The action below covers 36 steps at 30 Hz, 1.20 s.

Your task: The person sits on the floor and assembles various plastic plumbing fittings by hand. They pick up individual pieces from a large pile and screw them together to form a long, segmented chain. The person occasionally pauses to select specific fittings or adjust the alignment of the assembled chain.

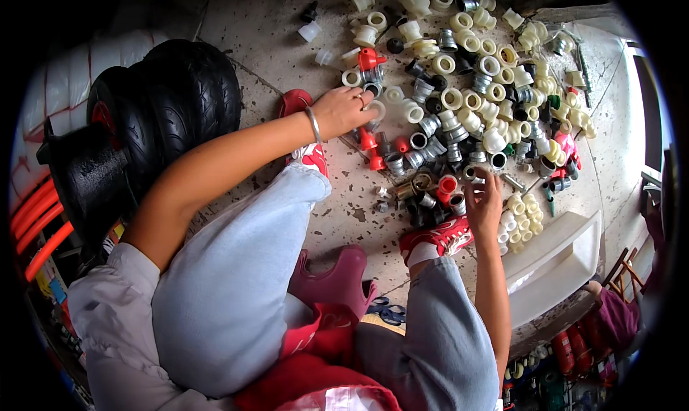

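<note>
My left hand [344, 115], with a bracelet and a ring on it, reaches into the left edge of a spread of pipe fittings. Its fingertips close on a whitish ring-shaped fitting [376, 110], which looks slightly blurred. Just above lies a red plastic fitting [369, 58], and below are more red fittings [368, 140]. My right hand [485, 201] is at the near edge of the spread, fingers apart and pointing away from me. Its fingertips are beside a small round fitting [470, 173]. A red cup-like fitting [446, 185] lies left of that hand.
Many cream plastic, grey metal and black fittings cover the speckled floor [251, 110]. A white plastic bin [552, 267] stands at the right, beside small white fittings [522, 221]. Black tires [179, 88] are stacked at the left. A purple plastic stool [334, 282] shows between my legs.
</note>
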Tool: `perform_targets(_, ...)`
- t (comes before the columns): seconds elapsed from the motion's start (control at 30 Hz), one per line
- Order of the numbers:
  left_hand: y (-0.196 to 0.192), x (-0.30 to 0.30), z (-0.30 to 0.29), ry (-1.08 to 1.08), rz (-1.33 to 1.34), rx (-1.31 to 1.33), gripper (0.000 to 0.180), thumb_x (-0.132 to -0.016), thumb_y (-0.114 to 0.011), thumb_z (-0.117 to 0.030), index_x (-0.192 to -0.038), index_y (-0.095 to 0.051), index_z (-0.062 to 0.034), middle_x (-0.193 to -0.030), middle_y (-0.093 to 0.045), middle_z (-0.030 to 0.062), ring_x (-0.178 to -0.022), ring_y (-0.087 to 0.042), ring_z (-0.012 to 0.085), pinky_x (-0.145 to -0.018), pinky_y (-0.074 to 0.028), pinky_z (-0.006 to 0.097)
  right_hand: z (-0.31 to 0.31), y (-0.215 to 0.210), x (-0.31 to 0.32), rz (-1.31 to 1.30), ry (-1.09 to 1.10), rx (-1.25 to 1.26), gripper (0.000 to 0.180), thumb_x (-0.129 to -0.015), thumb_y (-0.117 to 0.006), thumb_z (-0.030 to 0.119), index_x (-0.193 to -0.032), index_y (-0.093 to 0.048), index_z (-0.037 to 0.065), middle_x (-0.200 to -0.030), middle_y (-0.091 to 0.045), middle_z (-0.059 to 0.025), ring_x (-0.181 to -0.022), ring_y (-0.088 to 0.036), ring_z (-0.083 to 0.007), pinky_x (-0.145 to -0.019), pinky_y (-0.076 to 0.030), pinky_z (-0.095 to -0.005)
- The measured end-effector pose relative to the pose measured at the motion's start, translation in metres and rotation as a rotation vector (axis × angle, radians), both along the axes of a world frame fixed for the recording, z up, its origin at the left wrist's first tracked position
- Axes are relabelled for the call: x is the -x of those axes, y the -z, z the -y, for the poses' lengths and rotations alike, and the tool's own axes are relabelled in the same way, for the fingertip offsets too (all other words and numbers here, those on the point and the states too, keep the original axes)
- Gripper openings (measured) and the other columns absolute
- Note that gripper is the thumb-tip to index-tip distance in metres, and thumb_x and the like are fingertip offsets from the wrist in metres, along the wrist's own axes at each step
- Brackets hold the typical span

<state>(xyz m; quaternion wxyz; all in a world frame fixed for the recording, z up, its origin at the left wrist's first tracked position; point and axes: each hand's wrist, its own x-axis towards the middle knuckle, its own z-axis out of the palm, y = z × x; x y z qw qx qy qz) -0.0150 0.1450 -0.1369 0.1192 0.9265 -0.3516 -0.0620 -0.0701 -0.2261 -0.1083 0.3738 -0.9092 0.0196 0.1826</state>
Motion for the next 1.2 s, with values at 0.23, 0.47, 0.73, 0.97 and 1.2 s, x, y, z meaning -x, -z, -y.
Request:
perform_targets(0.23, -0.017, -0.003, 0.019, -0.226, -0.253, 0.194, 0.013, -0.085, -0.066, -0.018, -0.096, -0.067, -0.0109, -0.094, -0.058, 0.0048, -0.087, -0.061, 0.0206, -0.076, -0.050, 0.034, -0.039, -0.017, -0.003, -0.143, -0.091, -0.192, 0.033, -0.084, -0.071, 0.011, -0.114, -0.060, 0.003, -0.103, -0.062, -0.0104, -0.082, -0.067, -0.0196, -0.072, -0.054, -0.0313)
perform_targets(0.47, -0.049, 0.020, 0.065, -0.539, -1.557, 0.821, 0.035, -0.095, -0.065, -0.029, -0.115, -0.065, -0.0004, -0.092, -0.066, 0.0002, -0.078, -0.060, 0.0071, -0.073, -0.051, 0.024, -0.075, -0.062, -0.011, -0.082, -0.115, -0.483, 0.067, -0.073, -0.080, 0.011, -0.133, -0.052, 0.006, -0.116, -0.058, -0.0105, -0.088, -0.061, -0.0191, -0.074, -0.052, -0.0304)
perform_targets(0.73, -0.036, 0.025, 0.051, -0.553, -1.109, 0.550, 0.020, -0.090, -0.065, -0.015, -0.106, -0.068, -0.0031, -0.092, -0.068, 0.0040, -0.077, -0.062, 0.0095, -0.072, -0.052, 0.026, 0.001, -0.007, 0.005, 0.075, 0.418, -0.186, 0.033, -0.079, -0.073, 0.007, -0.110, -0.062, 0.004, -0.097, -0.064, -0.0080, -0.078, -0.062, -0.0157, -0.069, -0.051, -0.0291)
perform_targets(0.97, -0.006, 0.021, 0.023, -0.419, -0.675, 0.346, 0.016, -0.085, -0.067, -0.015, -0.097, -0.064, -0.0051, -0.092, -0.061, 0.0114, -0.086, -0.064, 0.0271, -0.078, -0.052, 0.037, 0.103, 0.031, 0.035, 0.215, 0.233, 0.546, 0.044, -0.074, -0.077, 0.016, -0.114, -0.060, 0.007, -0.107, -0.062, -0.0120, -0.098, -0.060, -0.0350, -0.084, -0.048, -0.0435)
perform_targets(1.2, 0.011, 0.031, 0.025, -0.235, -0.439, 0.130, 0.045, -0.079, -0.073, -0.018, -0.119, -0.053, -0.0092, -0.112, -0.053, 0.0119, -0.093, -0.062, 0.0343, -0.080, -0.052, 0.043, 0.042, -0.045, 0.006, 0.009, -0.130, 0.193, 0.040, -0.075, -0.074, 0.009, -0.113, -0.061, 0.006, -0.107, -0.058, -0.0131, -0.092, -0.060, -0.0345, -0.079, -0.048, -0.0436)
